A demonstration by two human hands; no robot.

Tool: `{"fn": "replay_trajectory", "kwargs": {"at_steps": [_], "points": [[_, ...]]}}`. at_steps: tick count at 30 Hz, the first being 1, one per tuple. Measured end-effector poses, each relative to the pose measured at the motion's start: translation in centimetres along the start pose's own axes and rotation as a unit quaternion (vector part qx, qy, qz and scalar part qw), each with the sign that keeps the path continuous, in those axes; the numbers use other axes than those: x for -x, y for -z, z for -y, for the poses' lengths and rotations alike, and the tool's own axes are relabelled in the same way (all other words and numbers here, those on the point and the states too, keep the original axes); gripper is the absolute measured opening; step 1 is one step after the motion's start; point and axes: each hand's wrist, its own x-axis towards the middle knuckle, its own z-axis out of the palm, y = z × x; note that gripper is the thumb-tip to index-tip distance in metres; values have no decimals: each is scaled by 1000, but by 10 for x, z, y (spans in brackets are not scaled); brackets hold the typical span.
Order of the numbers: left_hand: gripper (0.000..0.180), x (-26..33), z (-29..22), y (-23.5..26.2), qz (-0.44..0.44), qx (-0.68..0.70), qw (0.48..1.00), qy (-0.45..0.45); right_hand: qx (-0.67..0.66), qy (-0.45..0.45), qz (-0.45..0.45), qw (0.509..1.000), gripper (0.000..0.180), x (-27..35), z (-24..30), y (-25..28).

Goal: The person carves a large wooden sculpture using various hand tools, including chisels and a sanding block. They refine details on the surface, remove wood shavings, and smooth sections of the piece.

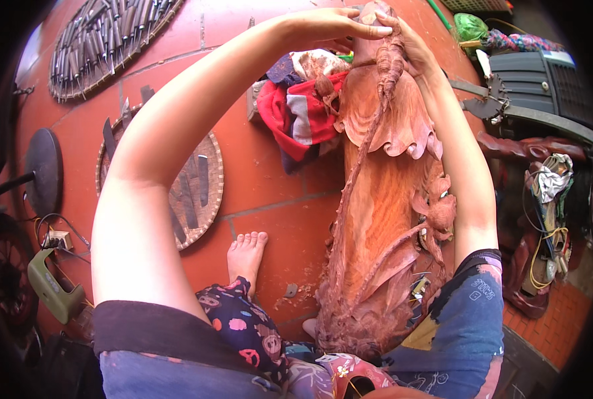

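A large carved wooden sculpture (376,206) lies lengthwise in front of me, its near end between my legs. It has a smooth orange-brown body, a frilled collar and twisting vine-like reliefs. My left hand (333,26) reaches across to its narrow far end, with the thumb laid over the wood. On the right side of that end, my right hand (413,50) curls round it beside a ribbed, coiled carved strand. Some fingers of both hands are hidden behind the wood. A red, grey and dark cloth bundle (299,113) sits against the carving's left side, under the far part.
Woven trays with many chisels (103,40) and dark flat blades (190,186) rest on the red tile floor (263,173) to the left. A round black disc stand (43,171) is farther left. At right are a grey crate (526,80) and a dark carved wooden piece (536,147).
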Motion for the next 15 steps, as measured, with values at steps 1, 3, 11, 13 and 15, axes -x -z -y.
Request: {"fn": "replay_trajectory", "kwargs": {"at_steps": [1, 3, 11, 13, 15], "points": [[63, -9, 11, -1, -46, 45, 998, -13, -7, -7, 22, 1000, 35, -5, 2, 14], [64, -22, 30, 6, -10, 131, 991, 31, -17, -23, 44, 999, 35, -13, 3, 41], [62, -56, 56, -14, -78, 153, 984, 43, 171, -63, -161, 970, 57, 17, 20, 5], [60, -65, 59, -19, -87, 161, 983, 29, 309, -42, -226, 923, 64, 69, 54, -19], [59, -67, 62, -21, -84, 166, 982, 28, 409, 27, -226, 884, 66, 139, 84, -57]]}}
